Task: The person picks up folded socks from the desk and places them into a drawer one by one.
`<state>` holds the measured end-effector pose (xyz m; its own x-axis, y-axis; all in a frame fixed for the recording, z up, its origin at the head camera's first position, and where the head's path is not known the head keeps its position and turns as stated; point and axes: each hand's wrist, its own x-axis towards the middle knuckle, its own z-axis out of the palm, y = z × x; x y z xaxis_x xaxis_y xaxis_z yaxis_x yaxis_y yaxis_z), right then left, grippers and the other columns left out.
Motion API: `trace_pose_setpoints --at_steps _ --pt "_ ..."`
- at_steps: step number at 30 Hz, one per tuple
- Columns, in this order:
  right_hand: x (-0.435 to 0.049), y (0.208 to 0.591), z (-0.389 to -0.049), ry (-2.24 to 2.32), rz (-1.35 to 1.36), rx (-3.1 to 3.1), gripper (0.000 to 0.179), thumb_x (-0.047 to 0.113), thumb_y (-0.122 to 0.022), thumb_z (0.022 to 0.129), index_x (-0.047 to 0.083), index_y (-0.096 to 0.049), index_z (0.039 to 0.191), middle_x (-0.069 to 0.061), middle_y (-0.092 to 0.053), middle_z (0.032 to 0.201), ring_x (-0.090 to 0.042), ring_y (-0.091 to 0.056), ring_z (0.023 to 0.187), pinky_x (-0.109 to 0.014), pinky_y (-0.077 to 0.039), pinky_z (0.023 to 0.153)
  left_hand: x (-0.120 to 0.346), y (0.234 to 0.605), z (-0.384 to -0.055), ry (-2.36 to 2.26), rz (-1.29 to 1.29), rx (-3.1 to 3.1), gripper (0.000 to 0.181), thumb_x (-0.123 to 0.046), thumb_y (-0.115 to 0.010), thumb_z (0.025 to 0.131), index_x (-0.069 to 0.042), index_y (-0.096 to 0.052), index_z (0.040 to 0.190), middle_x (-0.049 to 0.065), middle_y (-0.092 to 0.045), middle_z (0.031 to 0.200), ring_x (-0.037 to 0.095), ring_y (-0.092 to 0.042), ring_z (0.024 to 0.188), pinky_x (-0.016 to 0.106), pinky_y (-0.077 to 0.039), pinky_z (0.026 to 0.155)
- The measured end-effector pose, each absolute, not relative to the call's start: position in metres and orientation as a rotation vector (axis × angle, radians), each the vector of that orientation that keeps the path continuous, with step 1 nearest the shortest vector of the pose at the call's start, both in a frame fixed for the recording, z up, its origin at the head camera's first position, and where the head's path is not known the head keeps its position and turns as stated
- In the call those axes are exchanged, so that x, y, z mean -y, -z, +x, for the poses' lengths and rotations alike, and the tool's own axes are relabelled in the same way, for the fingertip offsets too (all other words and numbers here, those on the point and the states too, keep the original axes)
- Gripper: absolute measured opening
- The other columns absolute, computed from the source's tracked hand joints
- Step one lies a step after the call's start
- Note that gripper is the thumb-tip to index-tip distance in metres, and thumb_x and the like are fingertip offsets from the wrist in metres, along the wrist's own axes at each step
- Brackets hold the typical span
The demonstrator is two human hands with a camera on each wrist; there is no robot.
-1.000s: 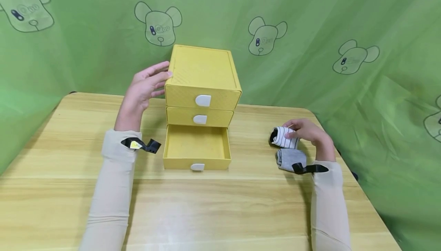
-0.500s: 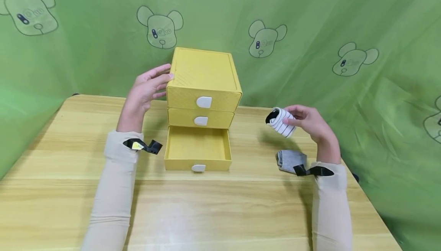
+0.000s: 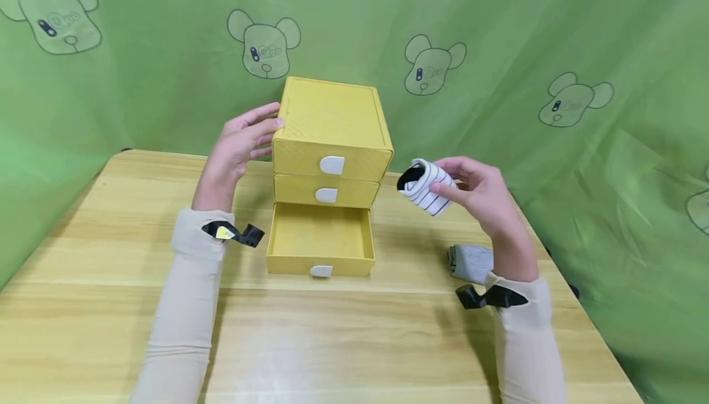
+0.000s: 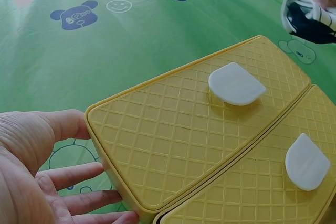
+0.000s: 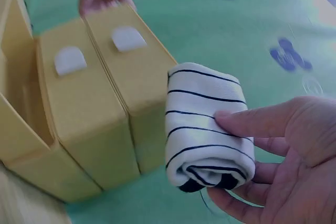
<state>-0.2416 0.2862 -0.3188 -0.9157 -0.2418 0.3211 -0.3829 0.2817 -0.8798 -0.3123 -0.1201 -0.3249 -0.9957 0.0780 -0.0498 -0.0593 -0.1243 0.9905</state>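
Observation:
My right hand pinches a rolled black-and-white striped sock between thumb and fingers, above the table to the right of a yellow drawer unit. In the right wrist view the sock shows its coiled end, with dark fabric inside. My left hand rests against the left side of the unit, fingers extended and thumb at the top edge. The bottom drawer is pulled out, its inside bare. Both upper drawers are closed. On the table a folded grey sock lies partly behind my right wrist.
The unit stands near the back of a wooden table. A green curtain with bear-head drawings hangs close behind. White tabs serve as drawer handles. Black camera mounts sit on both wrists.
My right hand has lifted the striped sock off the table and carried it left, toward the drawer unit. The grey sock stays on the table; my left hand keeps its place.

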Motion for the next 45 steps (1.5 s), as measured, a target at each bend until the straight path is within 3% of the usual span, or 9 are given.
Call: trace_pose_setpoints --at_steps 6,14,21,25,31,39,45 --pt "-0.251 0.318 -0.229 -1.548 0.659 2.438 0.030 -0.002 -0.077 0.087 -0.004 -0.069 0.116 0.005 -0.075 0.101 -0.012 -0.068 0.083 -0.022 -0.062 0.069 0.120 0.324 -0.314 -2.293 0.026 -2.012 0.056 -0.025 -0.073 0.096 -0.028 -0.053 0.148 0.004 -0.053 0.154 0.021 -0.055 0.130 0.041 -0.045 0.117" --pt "-0.205 0.326 -0.231 -1.378 0.769 2.567 0.030 0.007 -0.081 0.086 0.004 -0.073 0.114 -0.009 -0.074 0.107 -0.019 -0.066 0.090 -0.026 -0.062 0.076 0.120 0.327 -0.314 -2.308 0.038 -1.995 0.057 -0.024 -0.073 0.096 -0.027 -0.053 0.149 0.005 -0.053 0.154 0.017 -0.059 0.120 0.038 -0.048 0.112" --pt "-0.166 0.336 -0.236 -1.242 0.911 2.689 0.027 0.008 -0.081 0.086 0.006 -0.074 0.112 -0.008 -0.075 0.104 -0.019 -0.066 0.091 -0.028 -0.061 0.075 0.120 0.327 -0.313 -2.329 0.034 -1.986 0.056 -0.022 -0.072 0.096 -0.026 -0.053 0.148 0.007 -0.054 0.152 0.018 -0.062 0.116 0.038 -0.050 0.109" --pt "-0.148 0.342 -0.239 -1.137 0.988 2.738 0.025 0.007 -0.080 0.087 0.007 -0.074 0.111 -0.007 -0.076 0.105 -0.018 -0.066 0.091 -0.027 -0.061 0.072 0.121 0.326 -0.313 -2.319 0.032 -1.991 0.056 -0.024 -0.073 0.096 -0.027 -0.053 0.148 0.006 -0.054 0.152 0.021 -0.060 0.123 0.039 -0.049 0.112" --pt "-0.124 0.345 -0.245 -0.905 1.076 2.774 0.019 0.011 -0.080 0.087 0.010 -0.075 0.106 -0.002 -0.077 0.100 -0.013 -0.069 0.091 -0.029 -0.060 0.082 0.121 0.325 -0.313 -2.289 0.040 -2.020 0.057 -0.026 -0.074 0.095 -0.028 -0.054 0.148 0.004 -0.052 0.155 0.028 -0.050 0.140 0.044 -0.045 0.118" --pt "-0.099 0.353 -0.246 -0.611 1.022 2.890 0.022 0.020 -0.081 0.088 0.015 -0.076 0.110 0.001 -0.077 0.102 -0.011 -0.067 0.086 -0.027 -0.057 0.072 0.121 0.326 -0.314 -2.281 0.032 -2.017 0.056 -0.026 -0.073 0.095 -0.029 -0.054 0.148 0.003 -0.053 0.153 0.026 -0.052 0.137 0.043 -0.046 0.117" --pt "-0.086 0.366 -0.248 -0.468 1.013 2.938 0.024 0.020 -0.080 0.090 0.015 -0.076 0.112 -0.001 -0.078 0.105 -0.016 -0.068 0.090 -0.033 -0.058 0.074 0.120 0.325 -0.315 -2.291 0.036 -2.015 0.055 -0.025 -0.073 0.096 -0.028 -0.054 0.148 0.004 -0.054 0.153 0.027 -0.053 0.137 0.043 -0.046 0.117"
